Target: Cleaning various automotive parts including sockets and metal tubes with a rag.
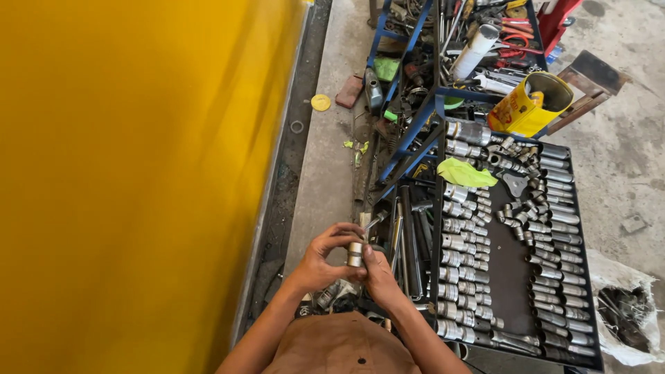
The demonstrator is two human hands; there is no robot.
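Observation:
My left hand (324,257) and my right hand (379,275) meet in front of my body, both gripping one small metal socket (355,253) that stands upright between the fingers. A thin metal bar (375,221) sticks out from above the socket toward the upper right. The hands hover over the left edge of a blue tool cart (418,131), beside its black tray of sockets (508,277). My forearms come up from the bottom of the view.
The tray holds several rows of chrome sockets (460,260) and a yellow-green rag (464,173). Long wrenches (410,242) lie left of it. A yellow can (530,104) and a white tube (474,50) sit on the cart's far shelf. A yellow wall (138,173) fills the left.

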